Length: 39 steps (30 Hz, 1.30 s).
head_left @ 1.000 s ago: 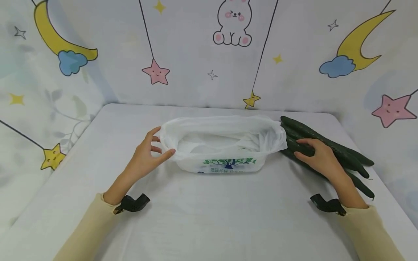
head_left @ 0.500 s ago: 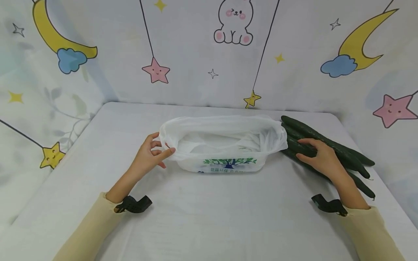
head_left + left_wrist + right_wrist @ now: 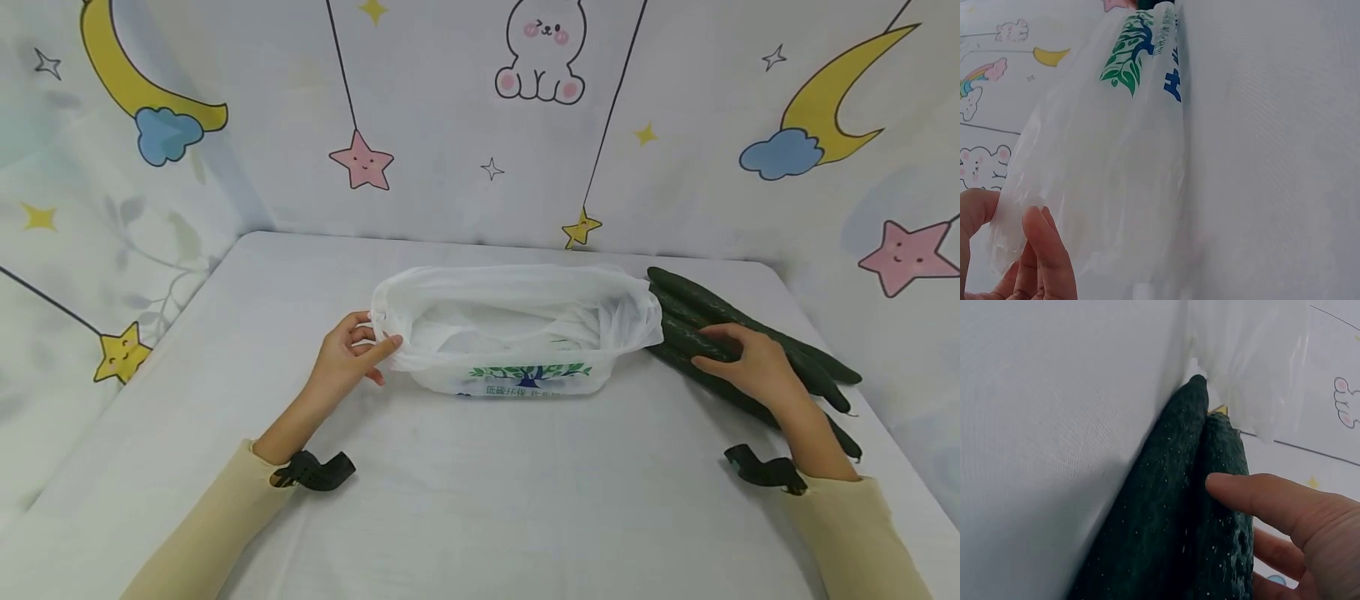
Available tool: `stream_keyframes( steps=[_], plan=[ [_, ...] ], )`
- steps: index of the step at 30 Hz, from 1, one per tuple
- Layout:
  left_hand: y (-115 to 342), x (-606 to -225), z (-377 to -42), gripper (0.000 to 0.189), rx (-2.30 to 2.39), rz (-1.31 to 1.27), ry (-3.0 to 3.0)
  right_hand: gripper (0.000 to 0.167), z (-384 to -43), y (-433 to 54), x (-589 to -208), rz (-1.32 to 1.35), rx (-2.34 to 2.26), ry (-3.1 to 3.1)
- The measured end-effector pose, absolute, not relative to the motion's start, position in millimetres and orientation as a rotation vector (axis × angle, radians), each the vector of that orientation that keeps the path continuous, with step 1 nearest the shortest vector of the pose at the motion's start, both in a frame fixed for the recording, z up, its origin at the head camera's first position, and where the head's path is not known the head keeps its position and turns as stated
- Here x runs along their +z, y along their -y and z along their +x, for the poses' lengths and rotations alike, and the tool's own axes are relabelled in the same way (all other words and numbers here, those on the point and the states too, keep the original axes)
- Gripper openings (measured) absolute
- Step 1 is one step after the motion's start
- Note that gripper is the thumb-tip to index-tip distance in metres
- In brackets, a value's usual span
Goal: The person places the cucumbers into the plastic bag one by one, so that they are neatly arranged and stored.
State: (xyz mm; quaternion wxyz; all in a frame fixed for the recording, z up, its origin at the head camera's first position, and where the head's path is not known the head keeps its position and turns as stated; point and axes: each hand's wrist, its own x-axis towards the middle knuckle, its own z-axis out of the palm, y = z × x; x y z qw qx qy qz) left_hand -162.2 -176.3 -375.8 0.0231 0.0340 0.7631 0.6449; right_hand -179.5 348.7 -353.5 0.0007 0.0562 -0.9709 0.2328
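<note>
1. Now the left hand (image 3: 345, 354) is curling tighter than a second ago, pinching the plastic bag (image 3: 525, 360) at its left, likely steadying it.
2. Right hand (image 3: 756, 367) is gripping a cucumber (image 3: 1225, 540) lying right of the bag.

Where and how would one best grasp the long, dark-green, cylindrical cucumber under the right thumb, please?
Probably pinch this cucumber around mid-length, where it should balance, coming from above with the right hand: its rounded top is exposed, while another long, dark-green cucumber lies along its near side.
</note>
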Motion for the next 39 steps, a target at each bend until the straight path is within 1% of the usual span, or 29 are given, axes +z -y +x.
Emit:
stream_keyframes(
  steps=[8,17,26,33,39],
  plan=[
    [176.1,-377.4,-162.4,0.050,2.037,0.135,-2.336,0.053,-180.1,-352.9,-353.5,0.191,0.741,3.018],
    [174.5,-378.9,-162.2,0.048,2.056,0.185,-2.310,0.053,-179.8,-354.9,-353.2,0.138,0.774,2.993],
    [173.0,-378.6,-161.7,0.049,2.056,0.179,-2.296,0.051,-178.7,-356.0,-353.4,0.131,0.793,2.962],
    [172.3,-381.3,-163.0,0.047,2.080,0.178,-2.280,0.051,-178.3,-354.3,-351.9,0.113,0.808,2.956],
    [171.5,-382.2,-162.5,0.046,2.085,0.196,-2.271,0.048,-178.6,-356.0,-351.4,0.094,0.829,2.899]
  ],
)
